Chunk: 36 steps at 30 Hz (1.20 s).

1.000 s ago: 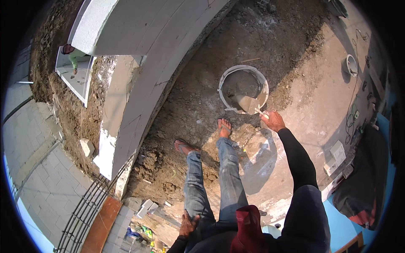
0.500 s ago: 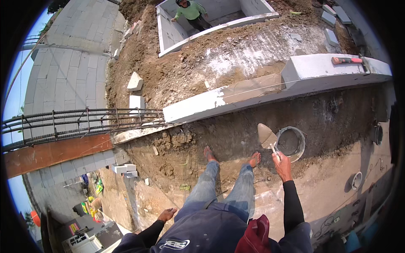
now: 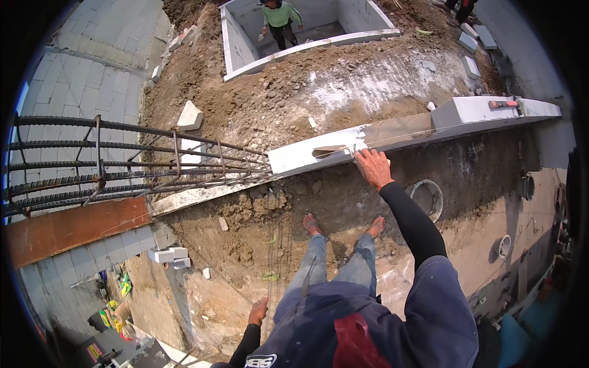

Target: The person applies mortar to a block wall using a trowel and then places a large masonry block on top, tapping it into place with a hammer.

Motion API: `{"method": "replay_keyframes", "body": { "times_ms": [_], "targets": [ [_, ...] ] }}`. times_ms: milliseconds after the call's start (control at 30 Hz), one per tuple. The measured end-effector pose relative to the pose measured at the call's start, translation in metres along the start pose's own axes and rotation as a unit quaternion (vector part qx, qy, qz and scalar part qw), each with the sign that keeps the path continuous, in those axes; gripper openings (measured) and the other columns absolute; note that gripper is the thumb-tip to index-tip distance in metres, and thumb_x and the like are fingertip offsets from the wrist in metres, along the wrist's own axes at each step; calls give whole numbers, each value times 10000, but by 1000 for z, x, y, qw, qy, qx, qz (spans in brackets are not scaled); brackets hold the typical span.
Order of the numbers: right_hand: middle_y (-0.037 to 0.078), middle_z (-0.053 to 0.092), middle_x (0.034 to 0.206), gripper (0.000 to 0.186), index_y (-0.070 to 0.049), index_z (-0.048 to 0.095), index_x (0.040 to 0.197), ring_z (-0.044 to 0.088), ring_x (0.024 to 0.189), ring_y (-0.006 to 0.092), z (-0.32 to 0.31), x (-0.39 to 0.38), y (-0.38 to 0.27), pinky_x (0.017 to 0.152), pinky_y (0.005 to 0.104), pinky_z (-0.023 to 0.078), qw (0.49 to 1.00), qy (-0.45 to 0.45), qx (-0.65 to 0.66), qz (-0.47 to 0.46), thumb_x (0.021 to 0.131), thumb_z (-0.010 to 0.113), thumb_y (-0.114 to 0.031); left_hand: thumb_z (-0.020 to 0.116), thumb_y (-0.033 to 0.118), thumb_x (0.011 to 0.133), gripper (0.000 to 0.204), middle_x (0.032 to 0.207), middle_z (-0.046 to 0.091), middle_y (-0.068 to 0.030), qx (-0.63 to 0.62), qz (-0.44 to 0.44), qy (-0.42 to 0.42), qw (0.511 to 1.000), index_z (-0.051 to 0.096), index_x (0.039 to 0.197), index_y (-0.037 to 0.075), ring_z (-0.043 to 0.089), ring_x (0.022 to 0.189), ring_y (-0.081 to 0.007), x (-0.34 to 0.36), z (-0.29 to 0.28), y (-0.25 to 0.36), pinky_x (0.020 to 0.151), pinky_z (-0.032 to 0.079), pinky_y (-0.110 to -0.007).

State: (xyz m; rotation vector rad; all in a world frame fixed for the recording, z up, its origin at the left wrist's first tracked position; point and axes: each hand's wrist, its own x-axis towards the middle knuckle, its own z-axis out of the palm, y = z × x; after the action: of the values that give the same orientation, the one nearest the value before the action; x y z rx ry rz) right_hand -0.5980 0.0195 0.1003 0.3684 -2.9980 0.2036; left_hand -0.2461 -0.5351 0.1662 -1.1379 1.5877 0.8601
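My right hand [image 3: 373, 167] is closed around the handle of a pointed trowel [image 3: 330, 149]. The trowel's blade lies on or just over the top of a low white block wall [image 3: 291, 161], pointing left. Right of the blade, a brown strip of mortar or bare wall top [image 3: 399, 130] runs to a raised white block [image 3: 460, 113]. A thin string stretches along the wall. Below my right forearm a round bucket [image 3: 437, 202] stands on the soil, its inside partly hidden by the arm. My left hand [image 3: 258, 311] hangs empty by my left side, fingers loosely apart.
A rebar cage [image 3: 98, 162] juts from the wall's left end above a brown board [image 3: 80, 228]. Beyond the wall, a person in a green top [image 3: 282, 15] stands in a block-walled pit [image 3: 313, 46]. A red-handled tool [image 3: 504, 104] rests on the raised block. Loose blocks [image 3: 169, 256] lie lower left.
My right hand has carried the trowel from beside the bucket up and left to the wall top. My left hand stays low at my side. The view has shifted slightly.
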Motion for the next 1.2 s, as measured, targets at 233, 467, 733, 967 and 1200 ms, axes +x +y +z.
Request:
{"method": "replay_keyframes", "body": {
  "times_ms": [233,467,733,967,1200],
  "targets": [
    [94,575,932,212,-125,607,1116,629,812,320,-13,-22,-26,656,470,481,989,26,38,140,960,609,-269,535,680,909,884,1491,477,-194,-16,6,24,1000,414,1506,38,502,1328,-389,22,-49,-17,1026,425,-531],
    [185,629,821,282,-49,632,998,662,692,407,11,-21,-118,625,521,532,950,0,165,266,957,608,-327,526,664,932,862,1512,460,-175,28,84,-12,996,407,1498,24,485,1358,-341,34,-95,42,1049,413,-499],
    [230,701,861,335,-25,659,945,683,786,449,4,-7,-54,705,548,535,921,-39,131,364,965,570,-347,530,661,943,838,1488,490,-133,16,115,-7,993,453,1459,5,509,1328,-312,38,-119,70,1059,420,-442],
    [292,682,1048,421,-15,658,1057,631,1024,494,18,-26,-18,888,548,500,800,-12,266,538,999,480,-392,553,627,937,777,1437,526,-112,34,84,-10,996,477,1445,44,547,1270,-320,35,-114,53,961,457,-466],
    [200,670,712,453,13,642,973,681,596,325,33,-14,-95,594,437,551,738,-2,483,472,1010,434,-387,523,620,959,845,1554,416,-149,19,75,-16,997,356,1523,13,441,1396,-362,42,-130,60,1093,365,-516]
  ]
}}
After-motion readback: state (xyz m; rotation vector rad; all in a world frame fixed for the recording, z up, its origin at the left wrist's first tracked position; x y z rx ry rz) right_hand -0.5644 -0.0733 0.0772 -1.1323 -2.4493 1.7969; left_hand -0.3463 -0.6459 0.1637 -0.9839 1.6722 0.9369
